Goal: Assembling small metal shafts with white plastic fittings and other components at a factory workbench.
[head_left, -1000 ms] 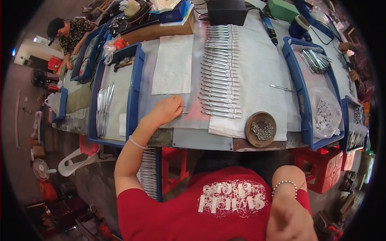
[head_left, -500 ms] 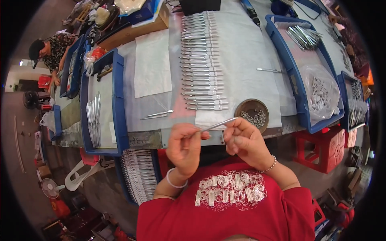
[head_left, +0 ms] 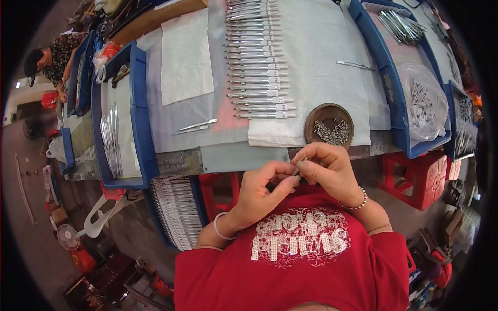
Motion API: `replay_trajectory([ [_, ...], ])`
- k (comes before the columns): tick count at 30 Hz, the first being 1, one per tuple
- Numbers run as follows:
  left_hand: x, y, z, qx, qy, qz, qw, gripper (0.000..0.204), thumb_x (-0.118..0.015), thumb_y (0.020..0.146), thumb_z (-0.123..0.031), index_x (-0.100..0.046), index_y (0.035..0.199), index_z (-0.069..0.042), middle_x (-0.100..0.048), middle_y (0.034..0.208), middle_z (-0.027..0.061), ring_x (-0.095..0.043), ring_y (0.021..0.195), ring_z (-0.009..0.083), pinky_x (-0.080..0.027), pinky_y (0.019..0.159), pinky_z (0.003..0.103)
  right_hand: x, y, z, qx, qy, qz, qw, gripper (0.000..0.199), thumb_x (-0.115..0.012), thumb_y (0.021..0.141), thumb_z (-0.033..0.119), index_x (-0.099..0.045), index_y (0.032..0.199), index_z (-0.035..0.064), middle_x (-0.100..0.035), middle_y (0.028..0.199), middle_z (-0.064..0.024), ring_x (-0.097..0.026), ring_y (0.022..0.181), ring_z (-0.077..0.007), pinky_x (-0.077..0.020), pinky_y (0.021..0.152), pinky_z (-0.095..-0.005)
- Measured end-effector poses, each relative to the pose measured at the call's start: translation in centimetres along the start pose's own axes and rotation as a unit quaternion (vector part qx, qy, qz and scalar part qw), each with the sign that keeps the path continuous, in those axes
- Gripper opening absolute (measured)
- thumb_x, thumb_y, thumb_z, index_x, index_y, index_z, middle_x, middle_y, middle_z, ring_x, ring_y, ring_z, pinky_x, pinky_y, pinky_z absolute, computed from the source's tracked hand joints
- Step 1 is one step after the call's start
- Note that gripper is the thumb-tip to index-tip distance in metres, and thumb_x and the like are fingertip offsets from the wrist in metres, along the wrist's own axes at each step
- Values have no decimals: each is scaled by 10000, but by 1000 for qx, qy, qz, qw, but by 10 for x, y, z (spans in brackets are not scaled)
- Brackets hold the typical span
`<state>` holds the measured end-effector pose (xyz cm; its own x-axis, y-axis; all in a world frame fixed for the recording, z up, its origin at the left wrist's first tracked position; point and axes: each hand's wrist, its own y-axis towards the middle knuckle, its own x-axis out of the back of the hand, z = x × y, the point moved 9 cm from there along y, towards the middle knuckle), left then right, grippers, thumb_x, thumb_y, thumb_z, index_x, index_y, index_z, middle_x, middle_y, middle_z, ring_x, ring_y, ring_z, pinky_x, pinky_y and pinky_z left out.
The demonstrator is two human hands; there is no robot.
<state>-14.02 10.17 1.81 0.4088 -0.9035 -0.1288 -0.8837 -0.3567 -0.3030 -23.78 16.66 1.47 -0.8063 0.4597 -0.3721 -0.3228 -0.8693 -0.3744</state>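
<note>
In front of my chest, just off the table's near edge, my two hands meet around a slim metal piece (head_left: 296, 175), mostly hidden by the fingers. My left hand (head_left: 268, 189) pinches it between thumb and fingertips. My right hand (head_left: 330, 171) is closed on it too, with thumb and index finger pressed together. Right behind the right hand stands a round brown bowl (head_left: 327, 111) with many small metal parts (head_left: 334, 133) in it. A long row of slender silver tools (head_left: 264, 73) lies side by side on the white sheet. Two thin metal pieces (head_left: 195, 127) lie left of the row.
Blue trays flank me: the left one (head_left: 140, 103) holds metal strips, the right one (head_left: 388, 83) metal rods and a plastic bag (head_left: 425, 103) of parts. One thin piece (head_left: 355, 65) lies right of the row. Below are a full crate (head_left: 179, 207) and a red stool (head_left: 417, 176). A person (head_left: 54, 59) sits far left.
Both hands have come closer together, and the left has moved right. The metal piece, before visible stretched between them, is now mostly covered by fingers. The view has shifted, so the table sits higher.
</note>
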Motion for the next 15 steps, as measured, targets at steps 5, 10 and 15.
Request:
replay_trajectory([
  [5, -6, 4, 16, 100, -159, 35, 982, 111, -547, 888, -25, -508, 974, 34, -631, 841, 117, -632, 731, 145, -513, 637, 228, 7, 4, -14, -30, -1, -25, 999, 105, -621, 851, 86, -604, 876, -14, -603, 770, 0, -523, 675, -28, -416, 579, -167],
  [10, -13, 6, 33, 136, -276, 65, 949, 87, -541, 899, -49, -490, 937, 11, -630, 820, 125, -633, 707, 162, -518, 639, 253, 9, 9, -22, -57, -16, -26, 998, 122, -631, 848, 104, -593, 825, -10, -598, 763, -3, -520, 676, -29, -412, 588, -169],
  [15, -14, 10, 37, 151, -288, 72, 943, 105, -551, 902, -78, -491, 931, 3, -622, 820, 90, -618, 736, 120, -511, 665, 224, 10, 15, -22, -52, -13, -34, 998, 108, -625, 851, 91, -591, 821, -7, -593, 745, 3, -521, 663, -27, -420, 580, -173],
])
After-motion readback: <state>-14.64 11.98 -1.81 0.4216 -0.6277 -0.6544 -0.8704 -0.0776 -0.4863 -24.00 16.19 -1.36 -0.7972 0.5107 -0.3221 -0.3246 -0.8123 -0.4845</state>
